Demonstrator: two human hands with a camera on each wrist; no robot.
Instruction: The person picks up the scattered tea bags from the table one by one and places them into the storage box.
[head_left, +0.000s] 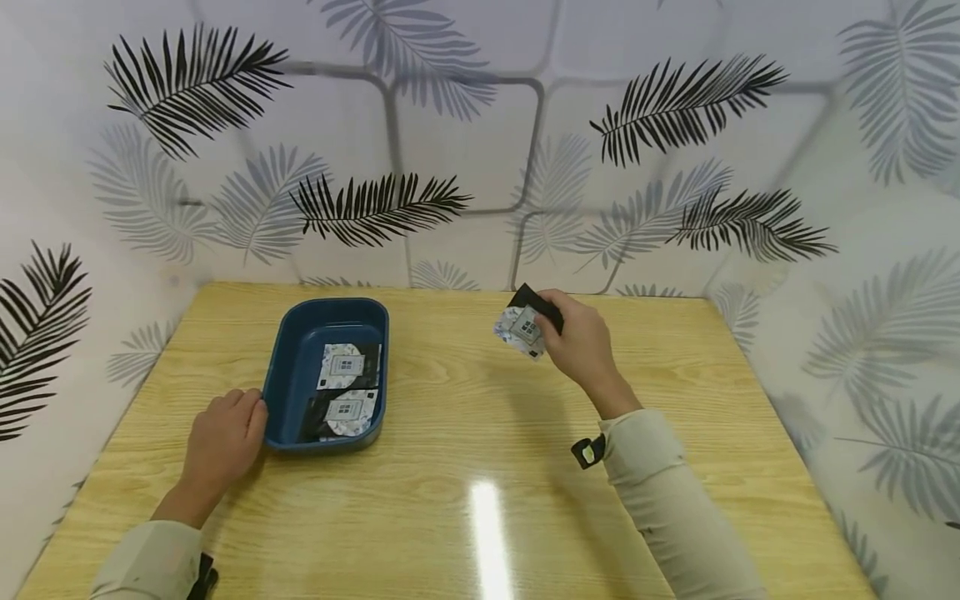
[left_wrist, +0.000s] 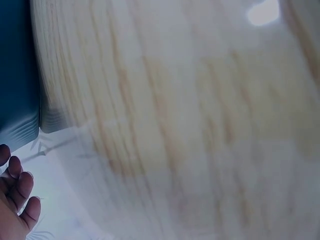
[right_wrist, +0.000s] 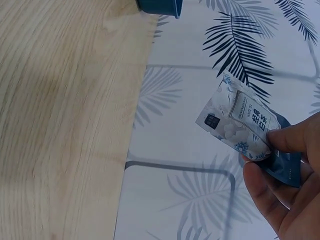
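Note:
My right hand [head_left: 582, 343] pinches a white tea sachet [head_left: 520, 332] between thumb and fingers, raised over the back part of the table. The right wrist view shows the sachet [right_wrist: 240, 120] with its white floral print, dark end and Chinese lettering; the thumb lies across its face. A dark blue plastic bin [head_left: 288, 442] stands at the left, with two groups of similar sachets [head_left: 347, 387] lying flat inside. Beside its left wall is my left hand [head_left: 223, 437], fingertips right at the rim. In the left wrist view those fingers [left_wrist: 22, 187] are loosely bent and hold nothing.
Beneath everything is a light wood-grain table [head_left: 420, 500], with a bright light reflection near its front. A wall covering [head_left: 465, 150] printed with dark and grey leaves rises behind the table and along its sides.

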